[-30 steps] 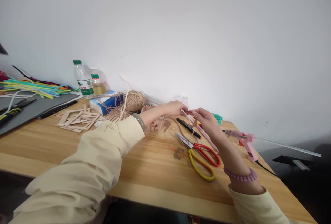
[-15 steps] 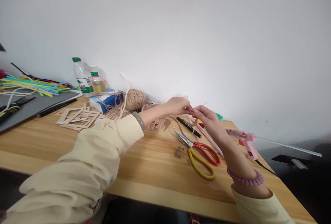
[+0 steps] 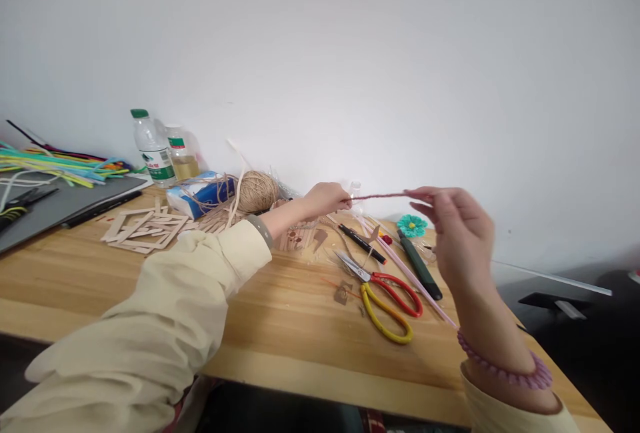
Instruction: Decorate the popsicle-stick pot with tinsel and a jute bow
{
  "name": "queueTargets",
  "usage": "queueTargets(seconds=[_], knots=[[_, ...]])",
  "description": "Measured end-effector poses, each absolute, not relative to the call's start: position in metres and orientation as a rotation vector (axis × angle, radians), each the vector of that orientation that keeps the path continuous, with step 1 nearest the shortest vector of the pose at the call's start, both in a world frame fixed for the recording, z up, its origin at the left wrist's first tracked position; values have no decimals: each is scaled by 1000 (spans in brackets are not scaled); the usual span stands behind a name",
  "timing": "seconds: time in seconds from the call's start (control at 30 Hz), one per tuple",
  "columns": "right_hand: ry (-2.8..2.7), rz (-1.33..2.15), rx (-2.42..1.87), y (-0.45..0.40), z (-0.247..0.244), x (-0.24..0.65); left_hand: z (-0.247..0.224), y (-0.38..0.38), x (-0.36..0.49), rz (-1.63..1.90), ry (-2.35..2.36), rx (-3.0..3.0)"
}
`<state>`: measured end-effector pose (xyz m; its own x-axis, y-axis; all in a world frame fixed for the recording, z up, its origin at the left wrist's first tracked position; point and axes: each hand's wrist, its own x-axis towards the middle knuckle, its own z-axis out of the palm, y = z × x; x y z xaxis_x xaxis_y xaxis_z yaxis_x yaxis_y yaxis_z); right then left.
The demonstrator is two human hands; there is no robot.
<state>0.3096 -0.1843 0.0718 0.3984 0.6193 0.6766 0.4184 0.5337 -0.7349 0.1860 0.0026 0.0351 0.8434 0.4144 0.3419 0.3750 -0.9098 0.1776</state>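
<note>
A thin reddish-brown cord, maybe a pipe cleaner or yarn, stretches almost level between my two hands above the table. My left hand is closed on its left end. At the other end my right hand pinches it between thumb and fingers. Under the hands lie scissors with one red and one yellow handle, blades parted. Behind them are a black marker, pink strips and a dark green tool or pen. A teal flower with a yellow centre sits left of my right hand.
A twine ball, a blue-and-white tissue pack and two bottles stand at the back left. Wooden stick frames lie before them. Pipe cleaners and pliers rest on a grey board at far left.
My hands, close together before, have drawn apart; the right moved right, and the cord now shows taut between them. The teal flower and green tool are uncovered, while the pink glue gun is now hidden.
</note>
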Motion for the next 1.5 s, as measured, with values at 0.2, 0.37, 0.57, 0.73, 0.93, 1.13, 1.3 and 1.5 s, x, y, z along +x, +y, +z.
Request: queueTargets(seconds=[0.2, 0.37, 0.57, 0.73, 0.93, 1.13, 1.3, 1.5], knots=[[-888, 40, -816, -207, 99, 314, 34, 13, 182, 559, 610, 2798], [-766, -261, -743, -226, 116, 311, 36, 13, 179, 556, 545, 2619], [-852, -356, -923, -227, 101, 305, 58, -8, 172, 591, 391, 2307], [-1023, -127, -1124, -208, 81, 299, 75, -57, 160, 380, 60, 1837], [-1157, -156, -1233, -198, 74, 299, 74, -91, 139, 583, 248, 1753], [-1149, -61, -1392, -200, 70, 317, 78, -82, 108, 766, 402, 1779], [-1250, -96, -1717, -176, 50, 351, 68, -65, 96, 852, 582, 1727], [-1647, 69, -1963, -139, 7, 372, 55, -57, 95, 844, 587, 1559]])
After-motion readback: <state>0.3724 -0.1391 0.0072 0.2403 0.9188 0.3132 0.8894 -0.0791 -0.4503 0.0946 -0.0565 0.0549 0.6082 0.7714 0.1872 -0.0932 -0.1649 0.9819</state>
